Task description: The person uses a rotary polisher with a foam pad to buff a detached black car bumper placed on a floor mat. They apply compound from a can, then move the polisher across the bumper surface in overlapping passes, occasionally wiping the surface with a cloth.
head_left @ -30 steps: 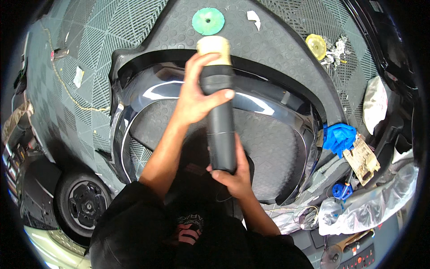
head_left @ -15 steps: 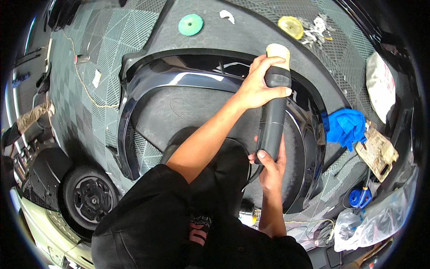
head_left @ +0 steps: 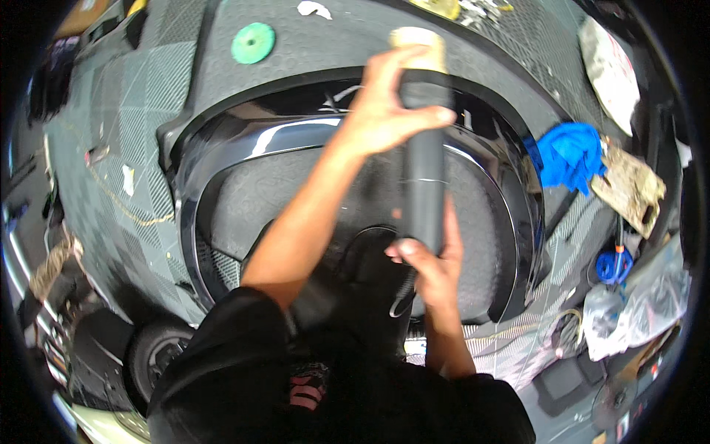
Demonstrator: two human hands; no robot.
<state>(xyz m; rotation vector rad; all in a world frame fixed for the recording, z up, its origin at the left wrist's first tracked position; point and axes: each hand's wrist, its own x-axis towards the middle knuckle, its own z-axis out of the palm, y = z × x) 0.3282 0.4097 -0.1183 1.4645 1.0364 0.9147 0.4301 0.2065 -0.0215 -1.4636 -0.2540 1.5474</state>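
Both my hands hold a black polisher (head_left: 424,166) that has a pale yellow foam pad (head_left: 407,38) at its far end. My left hand (head_left: 379,111) wraps the head just behind the pad, thumb across the top. Around the near end of the body, my right hand (head_left: 438,274) is closed, with the thumb on top. Beneath the polisher lies a glossy black arch-shaped car panel (head_left: 255,140), curved side away from me, on a dark rubber mat (head_left: 325,37). The polisher overlaps the panel's far edge in view; whether the pad touches it I cannot tell.
Beyond the panel lie a green round pad (head_left: 253,43) and a yellow pad (head_left: 440,7). A blue cloth (head_left: 569,152), a stained board (head_left: 632,185), a white sack (head_left: 610,70) and a clear plastic bag (head_left: 651,311) sit at right. A wheel (head_left: 159,351) stands at lower left.
The view has shifted, and the polisher with both hands sits further left and higher in the picture. My grip looks the same, with some blur now.
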